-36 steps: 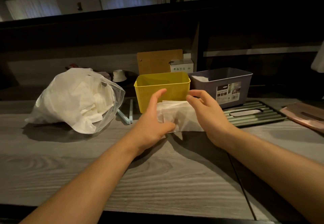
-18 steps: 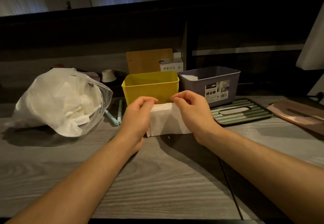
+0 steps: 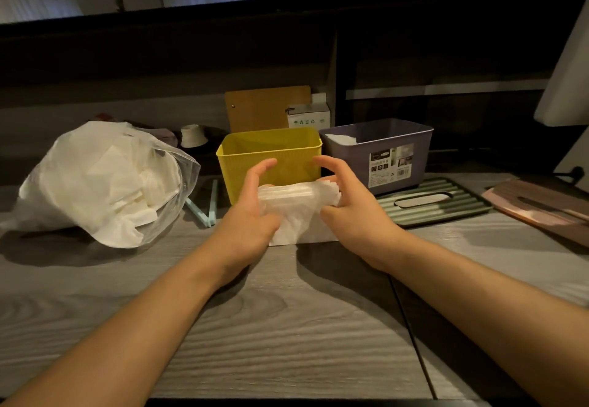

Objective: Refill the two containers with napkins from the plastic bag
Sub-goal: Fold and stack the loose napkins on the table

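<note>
Head view: left hand (image 3: 247,215) and right hand (image 3: 353,212) are gripping a napkin stack (image 3: 298,212) before the yellow container (image 3: 271,159), index fingers extended.

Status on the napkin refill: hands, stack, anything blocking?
Left hand and right hand hold the napkin stack between them. Stack on table before yellow container, not yet in. Nothing blocking.

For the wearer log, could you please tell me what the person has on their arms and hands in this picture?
Nothing shows on them. The left hand and the right hand are bare, with no gloves, and no rings can be made out. Both forearms are bare up to the picture's edge: no sleeves, watch, bracelets or markings.
</note>
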`<action>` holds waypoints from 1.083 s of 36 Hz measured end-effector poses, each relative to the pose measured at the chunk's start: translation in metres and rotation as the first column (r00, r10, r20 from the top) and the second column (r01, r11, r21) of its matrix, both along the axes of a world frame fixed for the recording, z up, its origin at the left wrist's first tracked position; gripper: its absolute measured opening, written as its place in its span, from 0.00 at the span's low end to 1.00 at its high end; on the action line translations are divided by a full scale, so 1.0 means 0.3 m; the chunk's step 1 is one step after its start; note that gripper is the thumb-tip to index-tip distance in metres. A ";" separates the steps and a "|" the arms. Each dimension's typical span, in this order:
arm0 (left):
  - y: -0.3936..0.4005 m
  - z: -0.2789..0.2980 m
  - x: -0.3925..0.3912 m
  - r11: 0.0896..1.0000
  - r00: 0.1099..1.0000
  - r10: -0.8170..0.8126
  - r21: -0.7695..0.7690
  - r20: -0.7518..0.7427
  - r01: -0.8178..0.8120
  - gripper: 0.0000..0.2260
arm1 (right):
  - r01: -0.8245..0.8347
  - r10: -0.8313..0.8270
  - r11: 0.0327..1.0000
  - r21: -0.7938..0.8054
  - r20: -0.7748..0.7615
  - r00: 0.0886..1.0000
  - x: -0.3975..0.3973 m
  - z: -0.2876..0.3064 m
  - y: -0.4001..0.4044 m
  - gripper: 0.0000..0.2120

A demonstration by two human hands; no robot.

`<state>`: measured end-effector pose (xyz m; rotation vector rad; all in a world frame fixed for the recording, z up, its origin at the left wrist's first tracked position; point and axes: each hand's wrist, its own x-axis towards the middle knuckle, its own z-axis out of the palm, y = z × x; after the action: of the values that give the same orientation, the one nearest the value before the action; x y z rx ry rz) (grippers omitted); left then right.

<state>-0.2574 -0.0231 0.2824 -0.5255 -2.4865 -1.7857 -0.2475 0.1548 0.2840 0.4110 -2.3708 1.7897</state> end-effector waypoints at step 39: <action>-0.018 -0.008 0.002 0.999 0.999 0.015 -0.044 -0.044 -0.017 0.37 | -0.055 0.064 0.973 0.223 -0.033 0.997 -0.017 0.009 0.038 0.39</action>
<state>-0.2568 -0.0286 0.2800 -0.5389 -2.4994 -1.6982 -0.2527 0.1662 0.2866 0.5444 -2.5650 1.5267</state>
